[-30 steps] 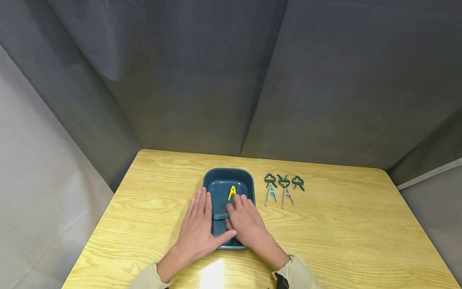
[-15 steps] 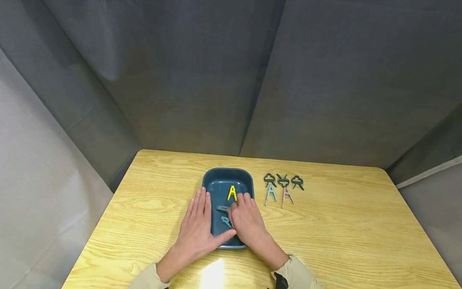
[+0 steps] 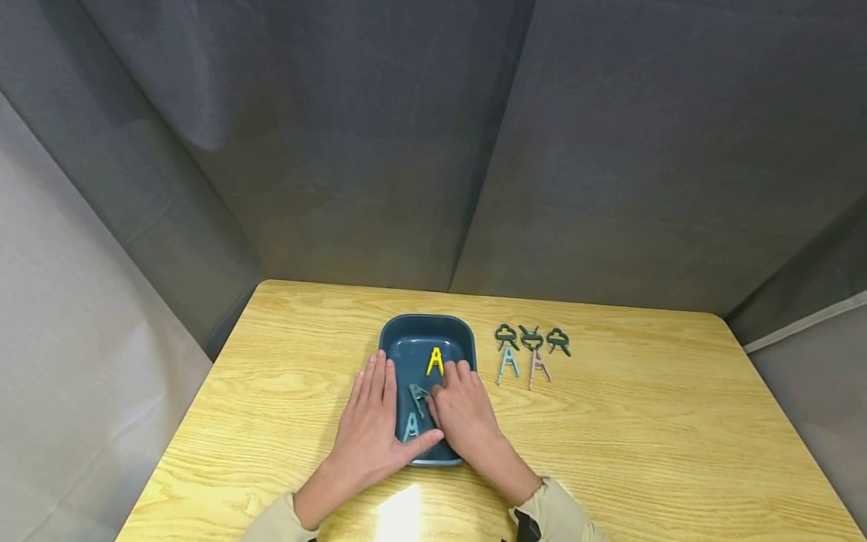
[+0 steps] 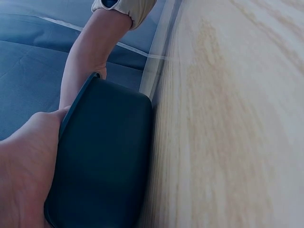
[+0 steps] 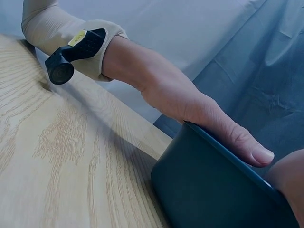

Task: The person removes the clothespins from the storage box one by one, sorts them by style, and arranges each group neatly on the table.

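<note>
In the head view, a dark blue tray [image 3: 427, 322] sits before me. My left hand [image 3: 372, 421] lies along its left rim with straight fingers, the thumb reaching across the near end. My right hand [image 3: 466, 412] reaches in over the right side, its fingers curled, and pinches a grey-green clothespin [image 3: 418, 397]; part of that clothespin is hidden by the fingers. A light blue clothespin [image 3: 411, 425] lies in the tray beside my left thumb. Farther back in the tray is a yellow clothespin [image 3: 436, 360]. Both wrist views show the tray's outside wall [image 4: 107, 152], not its contents.
Right of the tray, several clips lie on the wooden table [image 3: 650, 406]: dark green clips [image 3: 558, 341] in a row, with a light blue clothespin [image 3: 509, 365] and a pink clothespin [image 3: 539, 369] just in front. A grey curtain [image 3: 379, 150] hangs behind the table.
The light blue clothespin has come into view from under the right hand and shifted left and nearer. The grey-green clothespin has turned from lying sideways to slanting. The left hand has stayed put.
</note>
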`<state>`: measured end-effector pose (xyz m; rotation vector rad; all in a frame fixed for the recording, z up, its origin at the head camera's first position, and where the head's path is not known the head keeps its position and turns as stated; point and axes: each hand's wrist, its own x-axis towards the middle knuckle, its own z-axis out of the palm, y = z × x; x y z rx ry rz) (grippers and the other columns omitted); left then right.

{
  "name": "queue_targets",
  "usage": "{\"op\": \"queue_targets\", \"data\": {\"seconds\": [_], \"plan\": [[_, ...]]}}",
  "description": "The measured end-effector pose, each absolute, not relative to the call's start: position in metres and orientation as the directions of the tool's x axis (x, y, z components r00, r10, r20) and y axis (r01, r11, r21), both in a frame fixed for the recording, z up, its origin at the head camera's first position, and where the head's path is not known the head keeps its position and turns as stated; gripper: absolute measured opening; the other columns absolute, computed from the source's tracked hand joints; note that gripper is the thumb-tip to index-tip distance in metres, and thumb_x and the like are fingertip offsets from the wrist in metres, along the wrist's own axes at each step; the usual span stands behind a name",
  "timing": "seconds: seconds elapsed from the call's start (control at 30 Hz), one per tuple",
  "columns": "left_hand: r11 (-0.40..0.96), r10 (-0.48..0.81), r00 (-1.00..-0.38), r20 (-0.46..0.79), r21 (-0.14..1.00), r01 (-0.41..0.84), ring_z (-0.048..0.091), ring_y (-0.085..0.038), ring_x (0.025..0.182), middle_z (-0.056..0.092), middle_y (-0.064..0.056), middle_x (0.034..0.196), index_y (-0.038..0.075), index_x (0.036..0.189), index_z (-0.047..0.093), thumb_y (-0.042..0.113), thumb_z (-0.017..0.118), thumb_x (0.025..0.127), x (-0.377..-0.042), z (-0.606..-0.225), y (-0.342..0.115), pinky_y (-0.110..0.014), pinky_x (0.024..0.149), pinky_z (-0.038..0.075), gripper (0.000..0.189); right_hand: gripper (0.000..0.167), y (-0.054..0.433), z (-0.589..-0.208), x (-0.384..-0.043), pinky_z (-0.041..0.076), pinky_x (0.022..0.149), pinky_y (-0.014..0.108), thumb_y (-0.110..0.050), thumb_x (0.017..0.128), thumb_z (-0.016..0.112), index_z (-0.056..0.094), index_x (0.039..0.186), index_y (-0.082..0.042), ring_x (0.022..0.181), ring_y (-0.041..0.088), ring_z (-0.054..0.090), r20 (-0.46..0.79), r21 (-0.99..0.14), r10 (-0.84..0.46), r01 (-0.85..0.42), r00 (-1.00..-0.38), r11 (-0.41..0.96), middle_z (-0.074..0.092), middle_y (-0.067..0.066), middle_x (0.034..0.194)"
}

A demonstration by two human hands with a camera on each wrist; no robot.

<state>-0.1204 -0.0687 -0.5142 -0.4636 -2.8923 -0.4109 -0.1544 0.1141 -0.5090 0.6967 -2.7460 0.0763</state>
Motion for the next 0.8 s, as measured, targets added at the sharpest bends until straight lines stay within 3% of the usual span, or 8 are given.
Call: {"op": "queue_targets", "data": {"seconds": [0.1,0.27,0.67,0.8], "plan": [[0.911,0.282,-0.935,0.217,0.246,0.332,0.014,-0.038,0.160,0.012,-0.025,0.172,-0.007,0.162,0.021,0.095,0.040,0.082,-0.1198,-0.5133,-0.0690,-0.050,0.128,0.018,0.132,0.028,0.1140,-0.5085,-0.1542,0.039,0.067,0.035,-0.030,0.096,0.075,0.077,0.081,-0.006,0.084,0.026,0.041,0.301,0.025,-0.461,-0.476,-0.835,0.879,0.053,0.008,0.090],[0.910,0.282,-0.936,0.210,0.252,0.331,0.012,-0.037,0.160,0.011,-0.024,0.173,-0.007,0.163,0.021,0.095,0.040,0.083,-0.1196,-0.5132,-0.0694,-0.050,0.129,0.017,0.131,0.033,0.1149,-0.5084,-0.1543,0.038,0.069,0.035,-0.038,0.094,0.076,0.072,0.089,-0.005,0.084,0.026,0.041,0.283,0.016,-0.474,-0.490,-0.834,0.872,0.053,0.010,0.092],[0.905,0.288,-0.934,0.210,0.258,0.337,0.003,-0.033,0.161,0.011,-0.024,0.173,-0.007,0.163,0.019,0.094,0.041,0.083,-0.1206,-0.5136,-0.0697,-0.049,0.129,0.014,0.131,0.065,0.1152,-0.5044,-0.1537,0.039,0.075,0.036,-0.067,0.091,0.065,0.075,0.094,-0.003,0.091,0.027,0.044,0.125,0.048,-0.499,-0.497,-0.858,0.867,0.057,0.011,0.100],[0.905,0.292,-0.929,0.225,0.250,0.345,0.010,-0.036,0.161,0.015,-0.026,0.171,-0.008,0.162,0.021,0.094,0.041,0.083,-0.1211,-0.5140,-0.0698,-0.049,0.129,0.017,0.131,0.066,0.1164,-0.5046,-0.1541,0.041,0.077,0.038,-0.065,0.087,0.065,0.073,0.102,-0.002,0.093,0.028,0.046,0.116,0.067,-0.513,-0.509,-0.851,0.858,0.059,0.012,0.103]]}}
